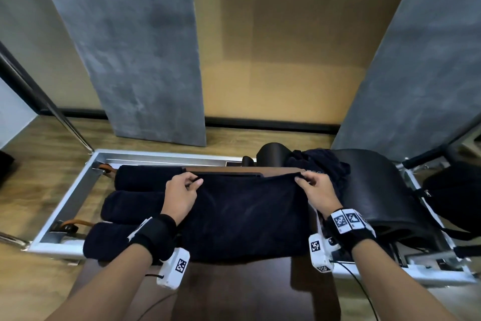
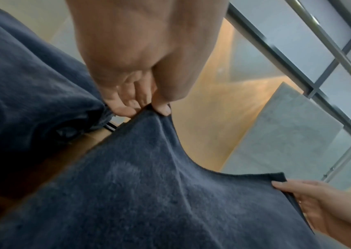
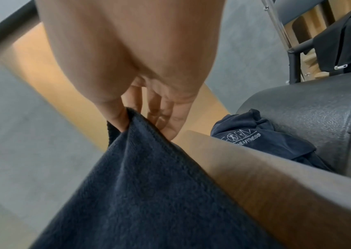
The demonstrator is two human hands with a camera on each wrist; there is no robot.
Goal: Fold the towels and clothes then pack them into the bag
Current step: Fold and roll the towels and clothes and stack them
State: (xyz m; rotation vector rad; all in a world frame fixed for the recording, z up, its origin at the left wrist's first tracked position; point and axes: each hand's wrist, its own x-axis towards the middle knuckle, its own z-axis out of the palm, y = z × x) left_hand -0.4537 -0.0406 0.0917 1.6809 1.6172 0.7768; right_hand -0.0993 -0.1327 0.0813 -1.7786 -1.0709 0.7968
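Two hands hold the far edge of one dark navy towel (image 1: 244, 214), which lies spread on the brown wooden platform (image 1: 234, 170) with its near edge hanging toward the person. The left hand (image 1: 182, 194) pinches the far left corner between thumb and fingertips; the right hand (image 1: 316, 190) pinches the far right corner the same way. The step in hand looks like a fold of the far edge toward the near one. To do it well, both corners should likely travel together at the same height, with the edge kept taut between them so the cloth does not sag in the middle, and be laid down square on the near corners before the pinch is let go

Three rolled towels (image 1: 132, 206) lie just beside the spread towel on its left, so the moving edge should stay clear of them. A crumpled dark garment (image 1: 318, 162) waits to the right, against the black padded barrel (image 1: 374, 190); nothing seems packed yet

The head view alone shows the whole layout and a black bag (image 1: 453, 195) at far right. The left wrist view shows the thumb (image 2: 164, 109) pressed on the hem, the sag of the edge between both hands, and the right hand at the other corner. The right wrist view alone shows white lettering on the garment, reading partly "FITNESS"
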